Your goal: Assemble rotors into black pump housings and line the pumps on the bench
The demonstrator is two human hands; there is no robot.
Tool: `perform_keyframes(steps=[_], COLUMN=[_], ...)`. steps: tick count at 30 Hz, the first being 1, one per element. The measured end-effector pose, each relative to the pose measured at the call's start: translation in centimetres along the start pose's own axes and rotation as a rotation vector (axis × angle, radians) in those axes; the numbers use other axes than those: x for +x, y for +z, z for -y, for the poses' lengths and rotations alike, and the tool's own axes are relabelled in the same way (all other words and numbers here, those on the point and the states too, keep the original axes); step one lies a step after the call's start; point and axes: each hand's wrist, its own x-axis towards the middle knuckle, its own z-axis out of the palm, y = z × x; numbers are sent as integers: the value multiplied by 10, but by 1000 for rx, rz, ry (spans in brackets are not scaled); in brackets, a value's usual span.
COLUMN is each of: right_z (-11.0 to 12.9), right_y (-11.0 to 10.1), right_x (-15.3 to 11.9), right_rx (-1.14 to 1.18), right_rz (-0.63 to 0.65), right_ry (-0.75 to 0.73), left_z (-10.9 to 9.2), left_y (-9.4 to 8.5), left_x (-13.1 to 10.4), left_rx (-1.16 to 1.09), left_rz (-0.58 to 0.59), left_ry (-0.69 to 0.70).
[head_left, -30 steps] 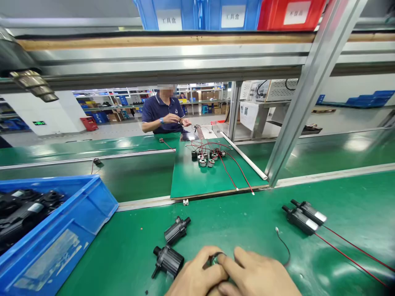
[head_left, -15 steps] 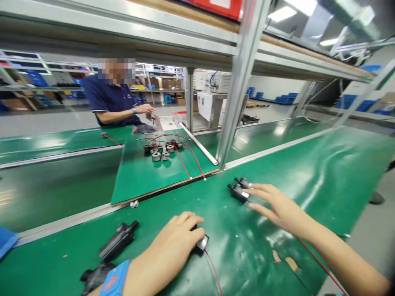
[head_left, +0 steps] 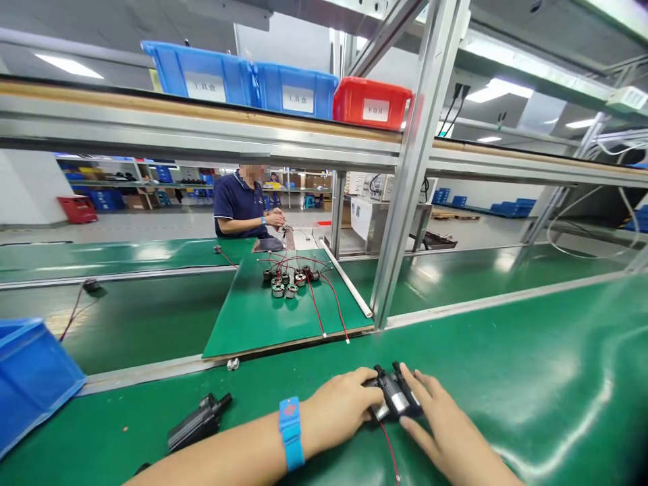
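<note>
Several black plastic units with short spouts and silver labels stand close together on the green bench mat point(head_left: 506, 364). My left hand point(head_left: 349, 408), with a blue wrist strap point(head_left: 291, 432), is closed around the leftmost one, which my fingers partly hide. A thin red wire point(head_left: 389, 452) trails from it toward the near edge. Against the right side of the middle black unit point(head_left: 392, 391) lies my right hand point(head_left: 445, 425), its fingers stretched out and its thumb apart. Another black unit point(head_left: 200, 422) with a ribbed body lies on its own beyond my left forearm.
A raised green board point(head_left: 253, 331) carries several small round motors point(head_left: 283, 283) with red wires. Beside it stands a metal post point(head_left: 405, 202). A blue bin point(head_left: 35, 385) is at the left. Across the line sits a co-worker point(head_left: 237, 202). Overhead, a shelf holds labelled bins point(head_left: 298, 94).
My left hand has moved right with its unit, bringing it beside the pair near my right hand. My right hand stays by that pair. The view has tilted up.
</note>
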Motion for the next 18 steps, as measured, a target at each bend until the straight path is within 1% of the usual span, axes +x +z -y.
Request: perform_keyframes(steps=[2, 3, 5, 8, 10, 12, 15, 16, 18], right_z=[9, 12, 13, 11, 9, 8, 2, 0, -2], right_y=[3, 1, -10, -33, -43, -47, -49, -49, -53], right_x=[-4, -3, 3, 18, 27, 34, 36, 35, 32], right_rx=[-23, -18, 2, 36, 113, 214, 270, 256, 193], right_rz=[1, 6, 16, 40, 89, 125, 91, 74, 48], right_ry=[-15, -30, -67, -122, -141, -145, -195, -224, -255], left_z=[8, 11, 18, 24, 25, 24, 22, 22, 25], left_y=[-9, -12, -15, -10, -6, -5, -8, -9, -11], left_x=[-8, -12, -19, -25, -25, -24, -21, -19, -16], left_rx=[-25, -33, -60, -128, -164, -169, -185, -203, -250], left_rz=[33, 49, 55, -19, -62, -99, -191, -205, -175], left_ry=[18, 22, 9, -50, -74, -46, -23, -44, -87])
